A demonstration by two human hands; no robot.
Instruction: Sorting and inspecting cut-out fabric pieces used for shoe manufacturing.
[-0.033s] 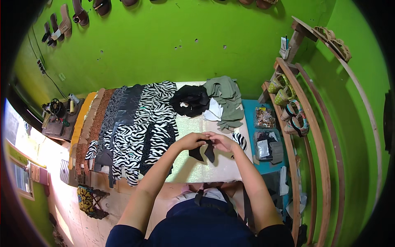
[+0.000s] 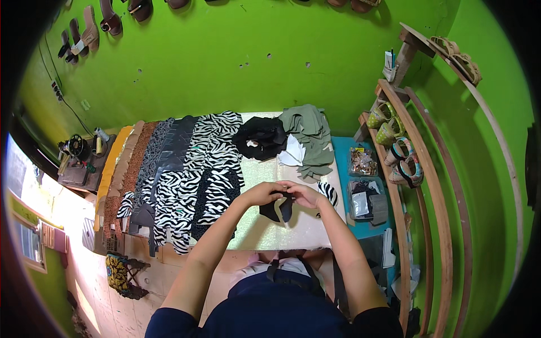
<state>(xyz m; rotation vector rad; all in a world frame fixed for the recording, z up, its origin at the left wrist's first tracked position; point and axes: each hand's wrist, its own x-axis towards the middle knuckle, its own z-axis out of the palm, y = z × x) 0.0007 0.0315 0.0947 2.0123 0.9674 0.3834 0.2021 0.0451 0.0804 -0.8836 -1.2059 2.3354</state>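
Left hand (image 2: 264, 194) and right hand (image 2: 305, 196) held close together, fingers curled, dark material (image 2: 271, 212) pinched between fingertips of both. Material held over pale tabletop (image 2: 260, 235), two pointed flaps hanging; contact with surface cannot be told. Zebra-print pieces (image 2: 173, 194) laid out leftward; black cloth (image 2: 256, 134) bunched beyond hands.

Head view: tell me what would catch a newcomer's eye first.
Most likely the bold zebra-print cut pieces, spread mostly across the left side of the table, with the bright green wall behind. Next, perhaps, the left hand and right hand meeting near the table's front, dark cut material just below their grip. At right, green polka-dot sandals stand out on the wooden rack.
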